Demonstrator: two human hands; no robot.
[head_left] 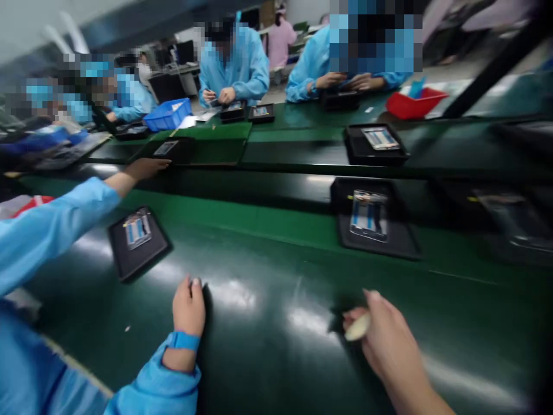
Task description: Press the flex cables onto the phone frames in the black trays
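Head view: right hand (391, 337) above or on the green table (268, 346), toward its near edge, bare forearm in from lower right. Fingers curled, thumb on top. Pale oval piece (358, 327) at the fingers, on the hand's left side; blurred, can't tell if pinched or worn on a finger. So can't tell whether the hand grips anything. Left hand out of frame, state can't be told.

Toward the table's far edge, ahead of the right hand and well apart from it: black tray (401, 245) with a flat device (369, 216), blue strips and clear rim. Another dark tray at right, blurred. Second black tray (142, 262) near the left end, set askew, similar device (138, 229) on it.

Blue-sleeved co-worker at left, by the table's near edge. One co-worker hand (188, 314), blue wristband (185, 340), fingers bent, rests near the left tray; can't tell if it holds anything. Other co-worker hand (149, 168) reaches past the table's far edge to a dark tray there, touching or just beside it.

Far side: more blue-clad people working, blue bin (166, 118), red bin (415, 105).
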